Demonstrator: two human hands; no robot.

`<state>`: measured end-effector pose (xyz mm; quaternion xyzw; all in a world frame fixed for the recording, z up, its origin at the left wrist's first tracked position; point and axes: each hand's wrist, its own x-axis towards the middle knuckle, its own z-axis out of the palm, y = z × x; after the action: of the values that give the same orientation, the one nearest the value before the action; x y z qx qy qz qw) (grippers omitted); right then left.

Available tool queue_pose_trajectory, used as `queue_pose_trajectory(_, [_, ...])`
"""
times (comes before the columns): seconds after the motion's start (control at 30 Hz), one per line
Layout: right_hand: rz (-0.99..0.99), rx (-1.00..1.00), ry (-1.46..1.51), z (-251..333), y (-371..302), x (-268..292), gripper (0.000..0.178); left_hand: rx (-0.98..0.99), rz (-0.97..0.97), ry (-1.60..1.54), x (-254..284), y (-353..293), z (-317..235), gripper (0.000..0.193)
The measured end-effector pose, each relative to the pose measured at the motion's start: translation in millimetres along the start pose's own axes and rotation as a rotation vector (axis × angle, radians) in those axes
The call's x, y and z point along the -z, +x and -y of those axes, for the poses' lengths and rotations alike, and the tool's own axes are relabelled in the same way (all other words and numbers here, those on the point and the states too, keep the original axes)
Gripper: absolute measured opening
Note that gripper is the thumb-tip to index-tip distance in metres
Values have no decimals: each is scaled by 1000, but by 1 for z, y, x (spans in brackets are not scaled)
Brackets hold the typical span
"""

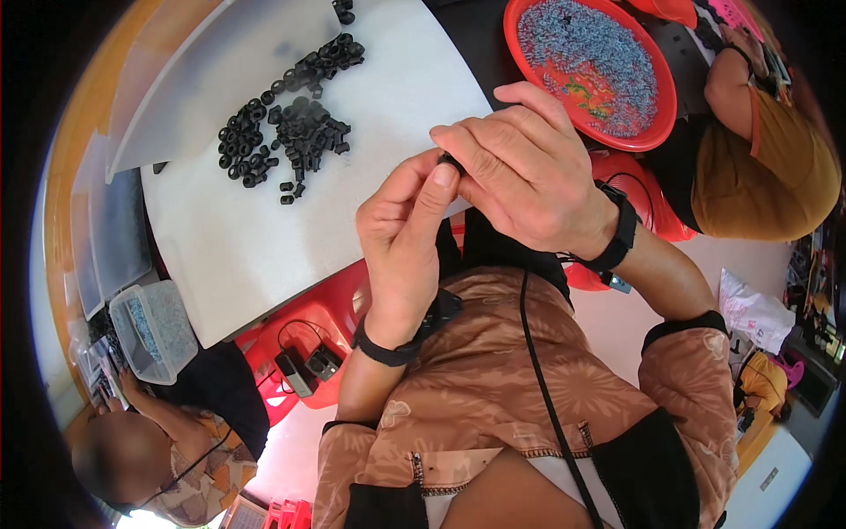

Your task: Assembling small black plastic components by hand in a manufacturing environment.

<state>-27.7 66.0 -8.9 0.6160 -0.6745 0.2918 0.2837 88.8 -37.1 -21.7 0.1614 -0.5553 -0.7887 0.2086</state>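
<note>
My left hand (405, 234) and my right hand (533, 167) meet just above the near edge of a white table (238, 264). Between their fingertips is a small black plastic part (452, 164), pinched from both sides. Fingers cover most of it, so its full shape is hidden. Farther left on the tabletop lie loose black ring-shaped pieces (238, 145), with a heap of black angular fittings (308, 137) beside them. Several more black pieces trail toward the far side.
A red basin (667, 110) of small blue-grey pieces stands at the far right. Translucent bins (198, 84) edge the table's left. Near a seated person (203, 441) is a clear tub (181, 348). Another person (758, 167) sits at right. Small black devices (308, 366) rest on a red stool (339, 309).
</note>
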Motion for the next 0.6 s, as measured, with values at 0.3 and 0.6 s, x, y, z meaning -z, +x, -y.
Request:
queue_pose_trajectory(0.3, [50, 17, 29, -12, 1, 2, 33, 19, 61, -34, -2, 5, 1, 27])
queue_pose_trajectory(0.6, [370, -417, 350, -11, 35, 35, 21, 54, -62, 22, 20, 7, -7, 31])
